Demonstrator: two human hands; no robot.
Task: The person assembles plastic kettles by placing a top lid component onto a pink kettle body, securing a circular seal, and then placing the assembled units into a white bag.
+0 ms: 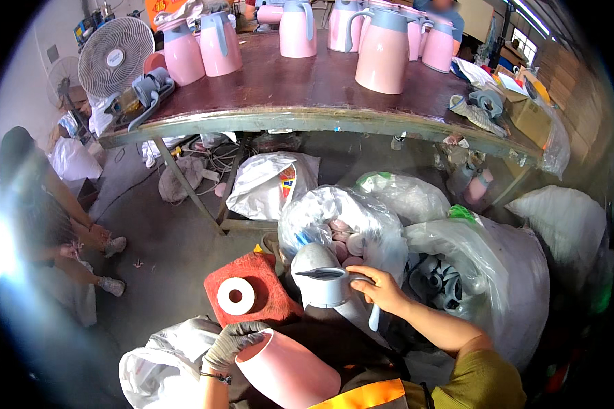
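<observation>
My left hand (233,347), in a grey glove, is closed on the rim of a pink jug body (292,371). That body lies tilted over my lap, its open end facing my glove. In my bare right hand (383,291) is a grey jug collar with a spout and handle (322,290); my fingers grip it by the handle. The collar is held up in front of me, apart from the pink body. Left of it, a white ring-shaped roll (236,296) rests on a red padded block (217,271).
Ahead stands a dark red table (273,87) with several finished pink jugs (383,58). A plastic bag of pink round parts (300,204) and a bag of grey handle parts (505,273) stand before me. A white sack (150,371) is at lower left; a person (41,204) sits far left.
</observation>
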